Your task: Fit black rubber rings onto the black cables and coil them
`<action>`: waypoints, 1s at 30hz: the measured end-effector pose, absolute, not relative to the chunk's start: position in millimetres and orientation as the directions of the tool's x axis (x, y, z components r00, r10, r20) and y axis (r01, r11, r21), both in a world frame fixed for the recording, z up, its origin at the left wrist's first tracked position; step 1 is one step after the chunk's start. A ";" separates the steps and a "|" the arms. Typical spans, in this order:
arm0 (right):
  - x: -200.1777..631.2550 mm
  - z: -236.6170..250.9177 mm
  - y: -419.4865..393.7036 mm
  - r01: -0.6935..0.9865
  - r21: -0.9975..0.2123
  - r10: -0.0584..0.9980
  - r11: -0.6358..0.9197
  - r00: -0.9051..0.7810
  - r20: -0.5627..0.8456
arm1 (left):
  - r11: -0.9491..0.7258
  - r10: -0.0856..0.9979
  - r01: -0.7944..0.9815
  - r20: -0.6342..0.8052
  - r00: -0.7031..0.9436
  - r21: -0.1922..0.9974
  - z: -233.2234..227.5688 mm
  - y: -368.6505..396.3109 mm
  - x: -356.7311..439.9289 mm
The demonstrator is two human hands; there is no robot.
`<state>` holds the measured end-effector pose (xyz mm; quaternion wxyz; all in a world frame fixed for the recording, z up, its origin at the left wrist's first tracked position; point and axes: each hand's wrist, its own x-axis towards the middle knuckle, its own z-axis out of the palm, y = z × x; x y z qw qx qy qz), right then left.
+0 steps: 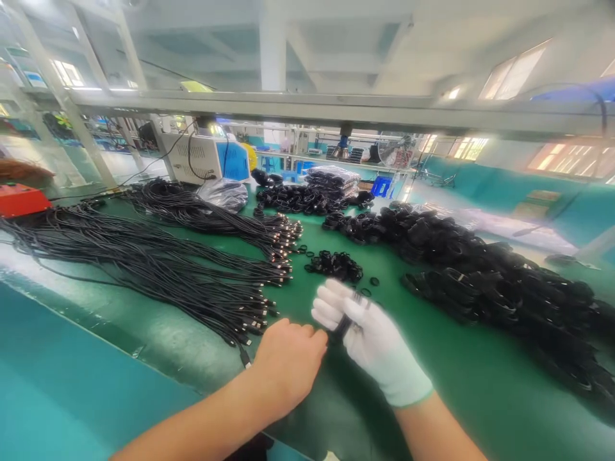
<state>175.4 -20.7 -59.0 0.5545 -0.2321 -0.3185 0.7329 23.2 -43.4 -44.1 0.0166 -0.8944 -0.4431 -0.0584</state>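
My left hand [291,358] is bare and curled closed, knuckles up, close beside my right hand. What its fingers hold is hidden. My right hand [372,339] wears a white glove, its thumb and fingers closed on a black cable [343,325], seen only as a short dark bundle. Just beyond the glove lies a small heap of thin black rings [336,266], with a few loose ones around it. To the left, many long black cables [158,275] are spread out, their metal plugs pointing towards my hands.
A long pile of coiled black cables [485,282] runs along the right side of the green table [307,298]. More coils [298,198] and a clear plastic bag [223,195] lie at the back. A white and blue machine [206,157] and a red box [22,200] stand left.
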 end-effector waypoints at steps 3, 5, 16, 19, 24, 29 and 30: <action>171.7 -58.9 -23.1 -0.500 -0.839 0.953 -0.214 -0.296 -0.067 | -0.697 0.687 0.715 0.229 0.690 -0.061 -34.9 -35.5 14.8; 170.0 -59.1 -25.9 -0.405 -0.884 0.914 -0.233 -0.401 -0.058 | -0.783 0.566 0.612 0.277 0.776 -0.116 -23.8 -26.1 6.5; 168.2 -75.7 -35.3 -0.353 -0.758 0.655 -0.549 -0.745 -0.127 | -0.902 0.430 0.398 0.276 0.860 0.165 0.8 6.3 -8.6; 166.9 -76.5 -36.7 -0.365 -0.702 0.596 -0.612 -0.796 -0.106 | -0.775 0.551 0.456 0.116 0.826 0.437 3.1 9.4 -10.9; 163.6 -74.8 -39.4 -0.482 -0.616 0.639 -0.623 -0.767 -0.047 | -0.204 0.729 0.400 -0.135 0.671 0.894 -17.3 4.8 -12.2; 161.2 -73.2 -37.8 -0.481 -0.637 0.647 -0.602 -0.762 -0.035 | -0.195 0.845 0.261 0.027 0.535 0.945 -42.9 -18.3 -8.2; 161.8 -72.3 -37.4 -0.467 -0.676 0.656 -0.570 -0.754 -0.033 | -0.197 0.850 0.252 0.037 0.525 0.947 -45.4 -21.8 -8.2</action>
